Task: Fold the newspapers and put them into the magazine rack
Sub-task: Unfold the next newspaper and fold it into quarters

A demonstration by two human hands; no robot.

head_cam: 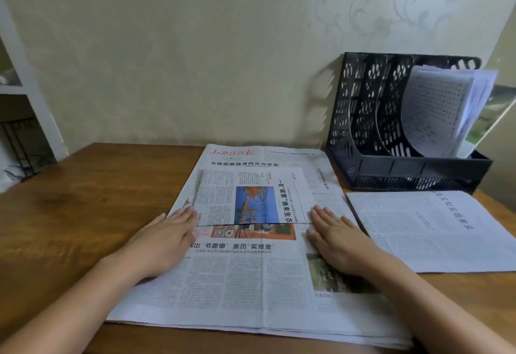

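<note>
A: Folded newspaper (248,197) sits on top of the open newspaper stack (251,278), mid-table, its near edge lying across the stack's middle. Both hands flat, fingers spread, gripping nothing: left hand (164,239) at the fold's near-left corner, right hand (337,239) at the near-right corner.

B: Risk?

A: Crease looks soft. If the palms lift off, I'd expect the fold to spring open. Also the sheet below is loose, so pressing or sliding could drag it and skew the stack.

B: Rack?

A: Black magazine rack (402,141), far right against the wall. Right slot already holds curled papers (438,111) that bulge out; the left slots look free. Pushing into the right slot would likely jam or crumple.

B: Anything in the way?

A: Another newspaper (430,231) lies flat just near the rack, right of the stack. A carry across could snag its edge.
</note>
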